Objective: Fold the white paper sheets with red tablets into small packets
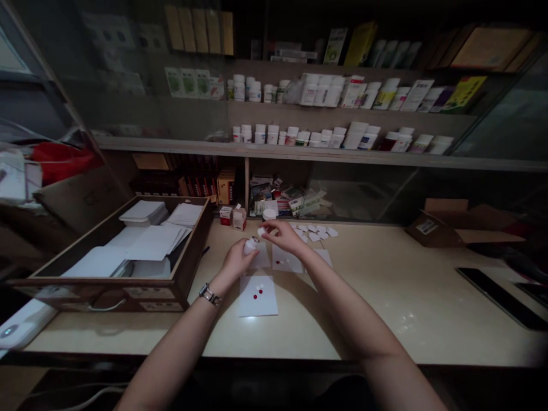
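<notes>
My left hand (235, 260) is wrapped round a small white pill bottle (249, 246), tilted, its mouth uncovered. Just above that mouth, the fingertips of my right hand (282, 235) pinch a white bottle cap (261, 231). Below the hands lies a square paper sheet (258, 308) bearing red pills (256, 297) and white pills (258, 287). Under my right wrist, another paper sheet (295, 266) carries a red pill and pale ones. A third sheet (261, 261) is partly hidden beneath the bottle. Behind my right hand stands a white-capped jar (269, 214), partly covered.
Folded paper pieces (317, 235) lie behind my right forearm. Two small boxes (238, 218) stand near the back. A wooden drawer (188, 285) full of paper sits left. An open carton (432, 228) and a phone (499, 297) are right. Shelves above hold several medicine bottles (319, 91).
</notes>
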{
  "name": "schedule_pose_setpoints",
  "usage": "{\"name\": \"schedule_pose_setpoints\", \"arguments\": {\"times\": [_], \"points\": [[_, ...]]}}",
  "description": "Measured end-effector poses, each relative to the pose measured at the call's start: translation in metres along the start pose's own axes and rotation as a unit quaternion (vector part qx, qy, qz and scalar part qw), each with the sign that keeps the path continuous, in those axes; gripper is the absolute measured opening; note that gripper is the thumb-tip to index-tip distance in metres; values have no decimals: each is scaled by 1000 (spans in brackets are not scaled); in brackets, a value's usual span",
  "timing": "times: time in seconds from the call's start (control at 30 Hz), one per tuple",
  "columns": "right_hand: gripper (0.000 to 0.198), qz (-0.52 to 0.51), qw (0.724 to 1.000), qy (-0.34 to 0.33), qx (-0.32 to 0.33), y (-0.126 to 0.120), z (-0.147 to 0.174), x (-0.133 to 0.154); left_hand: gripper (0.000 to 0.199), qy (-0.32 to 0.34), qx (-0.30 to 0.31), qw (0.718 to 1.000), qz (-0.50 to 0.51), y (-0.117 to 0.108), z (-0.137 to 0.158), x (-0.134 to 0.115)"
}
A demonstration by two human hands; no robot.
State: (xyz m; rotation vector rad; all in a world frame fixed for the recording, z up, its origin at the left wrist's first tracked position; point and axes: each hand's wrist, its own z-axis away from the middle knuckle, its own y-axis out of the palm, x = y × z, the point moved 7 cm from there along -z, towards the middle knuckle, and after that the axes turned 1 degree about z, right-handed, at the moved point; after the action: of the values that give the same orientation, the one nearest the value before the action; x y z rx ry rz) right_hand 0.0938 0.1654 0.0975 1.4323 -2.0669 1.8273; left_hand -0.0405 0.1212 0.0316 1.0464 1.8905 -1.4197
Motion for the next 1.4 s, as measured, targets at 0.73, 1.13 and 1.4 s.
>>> {"name": "schedule_pose_setpoints", "arguments": {"times": [0.73,1.13,1.4], "points": [[45,-667,663,320,-115,87,50,-34,39,137,15,975,-173,-2,11,-35],[40,-746,529,375,-154,93,69,-21,39,174,83,948,-252,19,17,-42],[32,-762,505,372,-160,91,70,-19,41,170,55,952,-247,15,17,-44]]}}
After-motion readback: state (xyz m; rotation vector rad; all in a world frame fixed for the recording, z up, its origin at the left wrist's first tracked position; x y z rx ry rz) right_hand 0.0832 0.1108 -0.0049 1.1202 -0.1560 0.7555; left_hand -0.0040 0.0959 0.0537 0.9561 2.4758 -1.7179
